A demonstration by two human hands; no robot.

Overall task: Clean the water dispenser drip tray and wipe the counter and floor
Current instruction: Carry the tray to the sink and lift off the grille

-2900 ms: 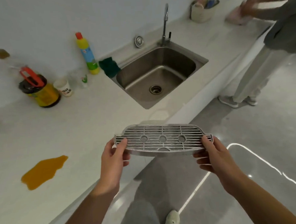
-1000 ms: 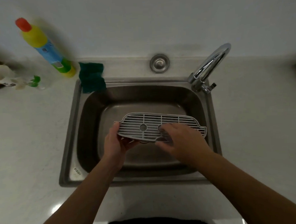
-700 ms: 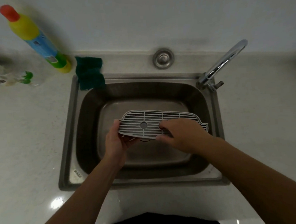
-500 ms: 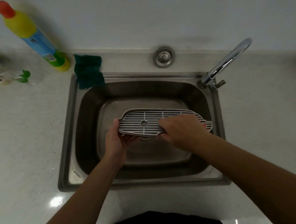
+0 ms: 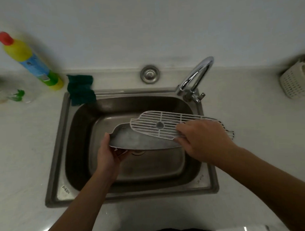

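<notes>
**Steel sink (image 5: pixel 60 143) below a drip tray (image 5: pixel 131 140) held in two pieces**

Over the middle of the basin the right hand (image 5: pixel 202 139) clasps the white slatted grille (image 5: pixel 159 124), fingers curled over its near edge. It holds the grille a little above and to the right of the tray, with the grille's left end overlapping the tray's open well. The left hand (image 5: pixel 107 153) grasps the tray's left end, thumb on the rim and fingers underneath. The well looks dull grey and blotchy; whether liquid stands in it cannot be told. Both pieces are in the air, clear of the sink floor, where part of the drain (image 5: pixel 137 152) shows just under the tray's near edge.

The sink walls are dark brushed metal, and its flat rim is set into a pale, faintly speckled tabletop (image 5: pixel 23 157). A curved chrome faucet (image 5: pixel 195 76) stands at the rim's back right corner. A round metal fitting (image 5: pixel 150 74) sits in the tabletop behind the sink's middle. A dark green cloth (image 5: pixel 80 89) lies across the rim's back left corner. Just left of it stands a yellow bottle (image 5: pixel 32 63) with a red cap and blue label, close to the wall (image 5: pixel 143 27), which is plain and pale. Farther left are small white items (image 5: pixel 5 95), too blurred to name. Well to the right, a white perforated basket (image 5: pixel 291 85) sits on the tabletop near the wall.
</notes>
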